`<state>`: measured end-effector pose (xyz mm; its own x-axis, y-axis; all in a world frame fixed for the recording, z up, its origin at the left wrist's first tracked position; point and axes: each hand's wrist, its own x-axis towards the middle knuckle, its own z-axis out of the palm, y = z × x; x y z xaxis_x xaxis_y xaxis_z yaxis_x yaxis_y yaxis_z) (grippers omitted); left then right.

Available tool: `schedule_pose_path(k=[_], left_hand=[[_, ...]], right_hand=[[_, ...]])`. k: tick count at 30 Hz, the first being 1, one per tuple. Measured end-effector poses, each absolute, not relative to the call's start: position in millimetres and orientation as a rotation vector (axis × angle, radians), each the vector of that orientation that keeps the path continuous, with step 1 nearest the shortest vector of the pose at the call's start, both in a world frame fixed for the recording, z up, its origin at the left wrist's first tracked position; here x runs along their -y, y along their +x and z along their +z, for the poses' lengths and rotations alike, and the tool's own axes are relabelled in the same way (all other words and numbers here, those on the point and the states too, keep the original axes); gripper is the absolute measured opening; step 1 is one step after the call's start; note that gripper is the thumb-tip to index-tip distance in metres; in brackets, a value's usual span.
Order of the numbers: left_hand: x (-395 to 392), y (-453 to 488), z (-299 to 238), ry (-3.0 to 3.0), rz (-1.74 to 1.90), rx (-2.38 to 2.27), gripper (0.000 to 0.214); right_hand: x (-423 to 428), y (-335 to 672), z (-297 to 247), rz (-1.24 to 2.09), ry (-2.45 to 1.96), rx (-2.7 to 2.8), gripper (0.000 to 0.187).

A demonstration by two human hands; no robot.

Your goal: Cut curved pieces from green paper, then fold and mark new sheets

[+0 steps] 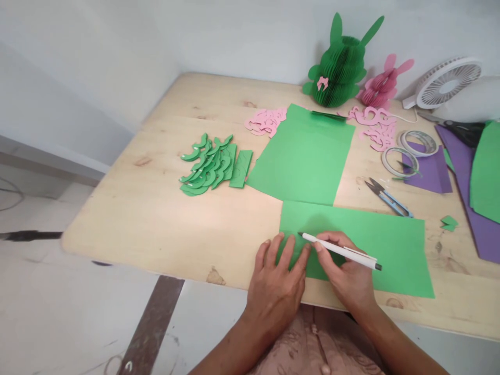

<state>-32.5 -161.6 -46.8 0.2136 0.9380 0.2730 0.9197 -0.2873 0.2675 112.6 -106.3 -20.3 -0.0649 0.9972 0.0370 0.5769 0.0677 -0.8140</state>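
Observation:
My right hand (346, 273) grips a white pen (344, 251), its tip touching a green paper sheet (386, 245) near the table's front edge. My left hand (279, 278) lies flat with fingers spread on the left end of that sheet, pressing something small and green beneath the fingers. A second, larger green sheet (307, 153) lies just beyond.
A pile of green cut-out shapes (209, 165) lies at left, pink cut-outs (266, 121) farther back. Green (339, 65) and pink (383, 83) honeycomb paper rabbits stand by the wall. Snips (386, 197), tape rolls (410, 148), purple paper (432, 169), a fan (447, 80) sit right.

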Motion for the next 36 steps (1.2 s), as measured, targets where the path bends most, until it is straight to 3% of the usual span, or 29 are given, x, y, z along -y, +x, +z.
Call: schedule_pose_path(k=[27, 36], left_hand=[[161, -32, -46, 2.441, 0.58, -1.842, 0.044], [160, -29, -44, 2.459, 0.496, -1.873, 0.053]], right_hand=[[108, 126, -21, 0.777, -1.603, 1.717, 0.013], [108, 126, -22, 0.786, -1.578, 1.702, 0.012]])
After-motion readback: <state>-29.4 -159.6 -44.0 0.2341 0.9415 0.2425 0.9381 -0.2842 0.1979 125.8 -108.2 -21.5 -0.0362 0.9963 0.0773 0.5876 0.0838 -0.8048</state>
